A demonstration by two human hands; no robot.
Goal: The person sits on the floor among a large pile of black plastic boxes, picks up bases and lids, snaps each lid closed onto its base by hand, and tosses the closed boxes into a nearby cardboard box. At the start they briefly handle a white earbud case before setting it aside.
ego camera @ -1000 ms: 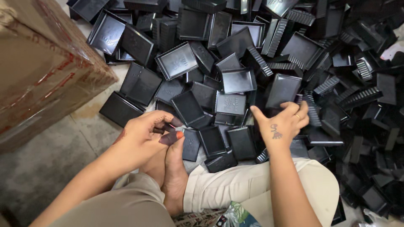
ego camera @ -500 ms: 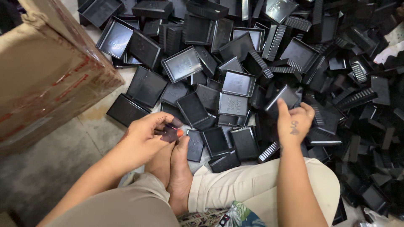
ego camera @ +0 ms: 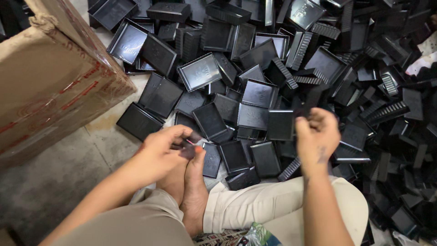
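Dozens of shallow black plastic trays (ego camera: 273, 68) lie heaped on a grey concrete floor (ego camera: 59, 182), filling the top and right of the view. Most are rectangular and open side up with nothing in them; some lie face down or on edge, showing ribbed sides. One tray near the middle (ego camera: 200, 71) has a paler, shiny base.

At the upper left stands a large brown cardboard box (ego camera: 50, 91), wrapped in clear film, with faded red markings on its side. It sits just beside the edge of the heap. What it holds cannot be seen.

The person sits on the floor in light trousers, a bare foot (ego camera: 193, 182) tucked in front. The left hand (ego camera: 159, 152) rests by the foot, its fingers closed together on a small dark piece (ego camera: 189, 146), just beside a small tray (ego camera: 211, 159). The right hand (ego camera: 318, 134) is raised above the heap, its fingers curled shut on a black tray (ego camera: 314, 98) that is blurred. A small tattoo shows on the back of that hand.
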